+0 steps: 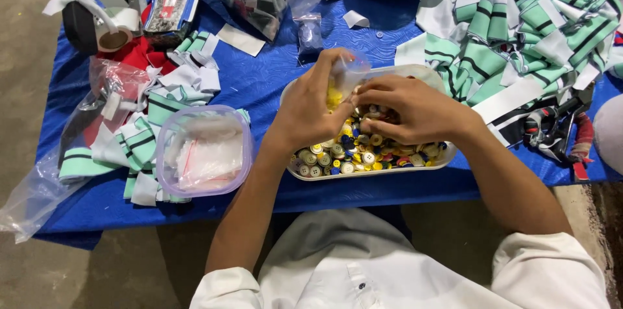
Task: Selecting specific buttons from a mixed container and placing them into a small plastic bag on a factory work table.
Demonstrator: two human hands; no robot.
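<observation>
The white tray [295, 169] sat on the blue cloth [259, 82], full of buttons [363, 153] in many colours. Both hands were right over the tray. The left hand [308, 111] was closed around a small clear bag [347, 72], holding it up just above the buttons. Some yellow buttons [333, 97] already showed inside the bag, so I think a little sorting was done. A big heap was left in the tray, so most of the work looked undone.

The right hand [405, 111] rested on the heap, fingers curled in and pinched at the mouth of the bag. It seemed to be holding a button there, but I could not tell for sure.

Left of the tray sat a round plastic tub [202, 150] with a lid. Behind the tray and to its right lay a pile of green striped cloth pieces [519, 30].
</observation>
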